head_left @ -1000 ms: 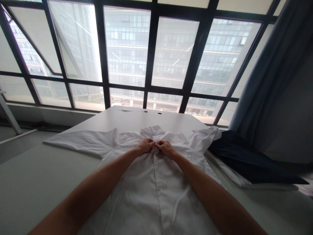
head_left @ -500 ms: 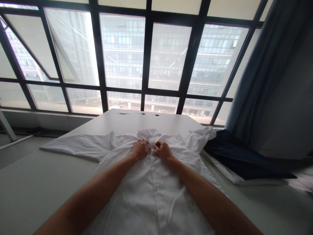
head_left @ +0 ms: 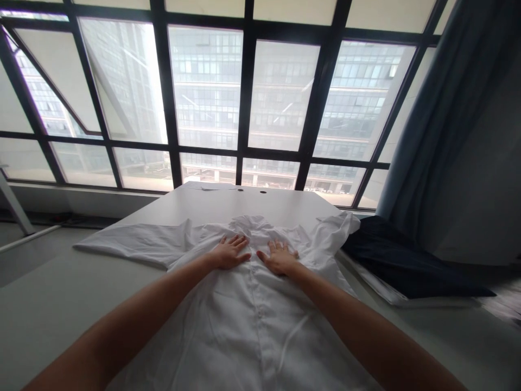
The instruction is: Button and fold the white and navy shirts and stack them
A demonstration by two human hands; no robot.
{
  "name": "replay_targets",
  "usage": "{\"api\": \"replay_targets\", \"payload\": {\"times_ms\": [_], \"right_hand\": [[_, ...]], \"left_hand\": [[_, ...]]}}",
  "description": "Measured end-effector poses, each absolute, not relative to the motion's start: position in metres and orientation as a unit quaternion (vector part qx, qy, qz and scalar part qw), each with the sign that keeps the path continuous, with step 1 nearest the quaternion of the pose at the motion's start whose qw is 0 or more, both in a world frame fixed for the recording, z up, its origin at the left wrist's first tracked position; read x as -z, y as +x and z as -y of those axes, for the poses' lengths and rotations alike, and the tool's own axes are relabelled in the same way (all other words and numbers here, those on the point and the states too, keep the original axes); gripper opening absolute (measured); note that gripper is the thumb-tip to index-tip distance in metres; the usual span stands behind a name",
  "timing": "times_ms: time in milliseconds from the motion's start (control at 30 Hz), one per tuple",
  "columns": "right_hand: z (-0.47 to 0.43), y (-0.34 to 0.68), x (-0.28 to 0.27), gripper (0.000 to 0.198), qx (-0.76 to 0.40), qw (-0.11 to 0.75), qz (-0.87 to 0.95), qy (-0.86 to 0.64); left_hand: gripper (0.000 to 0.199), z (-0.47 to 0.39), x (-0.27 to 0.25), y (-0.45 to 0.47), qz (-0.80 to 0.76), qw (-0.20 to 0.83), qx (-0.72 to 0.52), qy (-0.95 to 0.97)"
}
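- We see the shirt [head_left: 252, 320] spread front-up on the table [head_left: 61, 304], collar toward the window [head_left: 244, 92], buttons running down its middle.
- Our left hand [head_left: 229, 251] lies flat on the chest just left of the placket, fingers spread and gripping nothing.
- Our right hand [head_left: 280, 257] lies flat just right of it, fingers likewise apart.
- A dark cloth [head_left: 407, 260] lies beside the right sleeve, below the curtain [head_left: 439, 119].
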State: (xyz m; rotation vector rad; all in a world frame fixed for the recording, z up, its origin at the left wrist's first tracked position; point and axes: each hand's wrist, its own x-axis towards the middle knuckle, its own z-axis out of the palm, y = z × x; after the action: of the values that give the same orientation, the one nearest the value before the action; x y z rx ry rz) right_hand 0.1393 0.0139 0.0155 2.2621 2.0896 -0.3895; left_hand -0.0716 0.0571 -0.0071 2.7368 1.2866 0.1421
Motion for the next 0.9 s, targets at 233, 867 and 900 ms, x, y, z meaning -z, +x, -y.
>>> {"api": "replay_targets", "payload": {"times_ms": [233, 867, 900], "right_hand": [[-0.019, 0.141, -0.044, 0.060, 0.064, 0.004, -0.731, 0.680], [-0.149, 0.135, -0.040, 0.063, -0.015, -0.094, -0.835, 0.542], [-0.144, 0.135, -0.043, 0.053, -0.033, -0.090, -0.835, 0.542]], "left_hand": [[0.046, -0.061, -0.013, -0.090, -0.392, 0.086, -0.105, 0.910], [0.019, -0.134, -0.031, -0.064, -0.526, -0.067, -0.226, 0.817], [0.017, -0.131, -0.031, -0.066, -0.520, -0.072, -0.244, 0.815]]}}
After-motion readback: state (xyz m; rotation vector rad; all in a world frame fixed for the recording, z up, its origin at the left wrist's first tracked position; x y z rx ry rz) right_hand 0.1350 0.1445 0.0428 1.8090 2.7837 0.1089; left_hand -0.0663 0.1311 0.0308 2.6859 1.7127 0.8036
